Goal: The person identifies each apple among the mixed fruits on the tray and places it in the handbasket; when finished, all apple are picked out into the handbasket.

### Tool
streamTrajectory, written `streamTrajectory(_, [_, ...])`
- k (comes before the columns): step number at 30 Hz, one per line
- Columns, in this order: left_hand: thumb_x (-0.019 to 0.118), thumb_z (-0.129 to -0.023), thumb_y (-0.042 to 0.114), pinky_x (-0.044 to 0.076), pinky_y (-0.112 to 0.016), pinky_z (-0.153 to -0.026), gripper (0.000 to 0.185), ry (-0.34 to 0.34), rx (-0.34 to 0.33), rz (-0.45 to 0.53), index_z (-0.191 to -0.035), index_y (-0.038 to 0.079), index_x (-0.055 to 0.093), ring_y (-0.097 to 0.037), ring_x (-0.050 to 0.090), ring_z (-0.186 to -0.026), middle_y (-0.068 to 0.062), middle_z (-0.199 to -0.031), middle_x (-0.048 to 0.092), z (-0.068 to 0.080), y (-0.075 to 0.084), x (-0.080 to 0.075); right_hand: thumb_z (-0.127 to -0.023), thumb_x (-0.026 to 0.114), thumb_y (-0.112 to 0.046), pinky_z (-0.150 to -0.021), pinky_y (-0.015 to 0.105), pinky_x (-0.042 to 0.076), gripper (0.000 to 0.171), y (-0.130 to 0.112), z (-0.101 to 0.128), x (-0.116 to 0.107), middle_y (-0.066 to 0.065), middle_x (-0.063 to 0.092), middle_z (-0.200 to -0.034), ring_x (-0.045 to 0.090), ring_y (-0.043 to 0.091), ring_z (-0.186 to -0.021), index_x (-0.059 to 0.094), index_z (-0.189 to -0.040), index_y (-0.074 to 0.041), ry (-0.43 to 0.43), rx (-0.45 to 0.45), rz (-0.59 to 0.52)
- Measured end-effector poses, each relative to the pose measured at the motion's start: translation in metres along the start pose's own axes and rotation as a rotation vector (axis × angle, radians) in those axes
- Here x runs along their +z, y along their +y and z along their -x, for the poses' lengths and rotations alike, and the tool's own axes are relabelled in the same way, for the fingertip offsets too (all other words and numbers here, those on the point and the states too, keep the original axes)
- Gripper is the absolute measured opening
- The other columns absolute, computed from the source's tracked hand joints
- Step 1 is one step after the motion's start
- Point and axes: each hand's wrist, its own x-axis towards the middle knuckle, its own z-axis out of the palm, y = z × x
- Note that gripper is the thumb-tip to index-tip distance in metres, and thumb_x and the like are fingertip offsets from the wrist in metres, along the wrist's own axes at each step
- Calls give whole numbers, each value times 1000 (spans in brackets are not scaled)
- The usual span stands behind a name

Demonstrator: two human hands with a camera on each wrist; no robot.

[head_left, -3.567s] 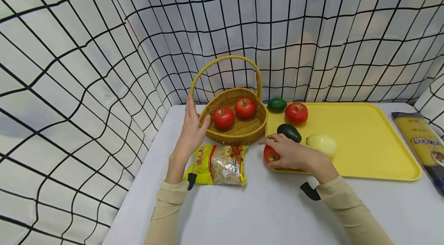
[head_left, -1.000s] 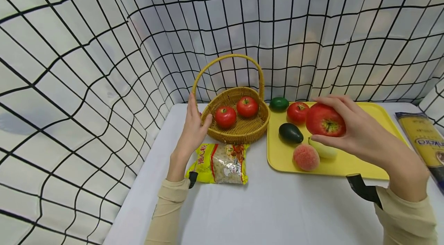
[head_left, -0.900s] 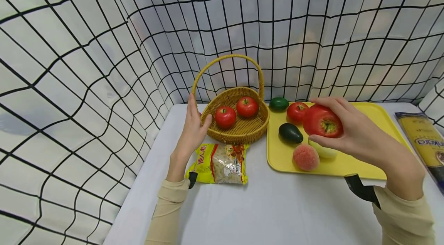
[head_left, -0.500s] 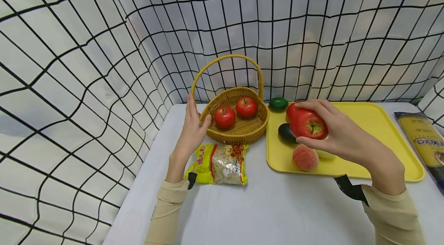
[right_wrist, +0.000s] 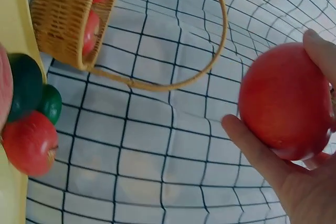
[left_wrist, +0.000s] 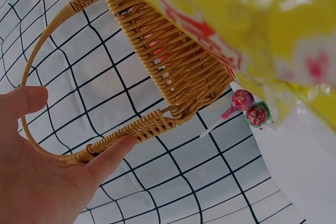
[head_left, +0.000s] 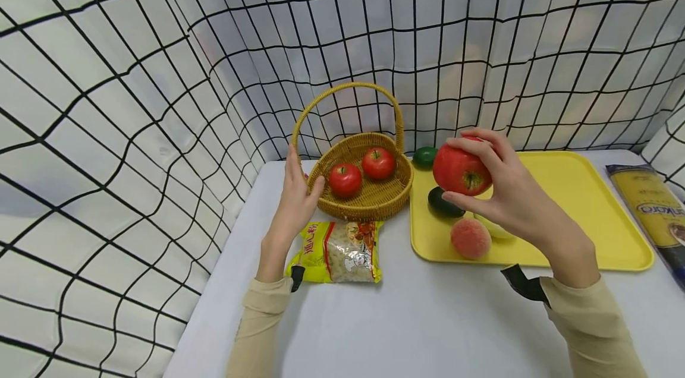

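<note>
My right hand (head_left: pixel 516 197) grips a red apple (head_left: pixel 462 170) between thumb and fingers, holding it up above the left part of the yellow tray (head_left: pixel 583 211). Straight fingers of my left hand (head_left: pixel 296 194) touch the left side of the wicker basket (head_left: pixel 369 208), by the foot of its handle. Two red apples, a left one (head_left: pixel 345 180) and a right one (head_left: pixel 379 163), lie inside the basket. On the tray are a peach (head_left: pixel 470 238), a dark green avocado (head_left: pixel 445 202), a smaller green fruit (head_left: pixel 425 157) and a pale yellow-green item (head_left: pixel 495 226), partly hidden. Another red apple (right_wrist: pixel 31 142) shows in the right wrist view.
A yellow bag of pasta (head_left: pixel 339 252) lies in front of the basket. Lollipops (left_wrist: pixel 243 99) show beside the basket in the left wrist view. A long packet (head_left: pixel 650 208) lies right of the tray. Black netting (head_left: pixel 342 27) closes off the back and left.
My right hand took an apple from the tray's front left corner and lifted it. Over the last second it has carried the apple left and slightly up. The left hand stays at the basket.
</note>
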Motion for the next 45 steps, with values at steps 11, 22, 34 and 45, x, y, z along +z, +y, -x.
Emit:
streamTrajectory(11, [47, -108, 36, 13, -56, -130, 90, 11, -20, 0, -162, 20, -23, -30, -6, -162, -7, -173, -19, 1, -3, -8, -87, 82, -40, -89, 42, 61, 73, -2, -48, 91, 6, 45, -146, 57, 24, -122, 46, -149, -26, -281, -18, -182])
streamTrajectory(22, [44, -109, 38, 16, -56, -130, 88, -3, -71, -11, -162, 21, -24, -32, -5, -162, -6, -173, -20, 9, -6, -6, -88, 75, -51, -94, 44, 57, 74, -2, -151, 156, 10, 47, -143, 56, 23, -119, 44, -149, -23, -391, 115, -257])
streamTrajectory(34, [45, -109, 38, 14, -54, -130, 90, -26, -54, 3, -161, 18, -25, -30, -7, -162, -7, -172, -22, 11, -5, -2, -89, 75, -52, -104, 59, 49, 78, 15, -200, 227, 10, 52, -147, 53, 31, -133, 41, -151, -20, -416, 198, -36])
streamTrajectory(45, [47, -109, 38, 15, -55, -130, 90, -8, -37, 23, -162, 19, -23, -30, -6, -162, -7, -173, -19, 2, 4, 1, -89, 75, -54, -107, 54, 49, 77, 26, -193, 242, 10, 59, -140, 60, 31, -126, 42, -146, -15, -620, 240, 24])
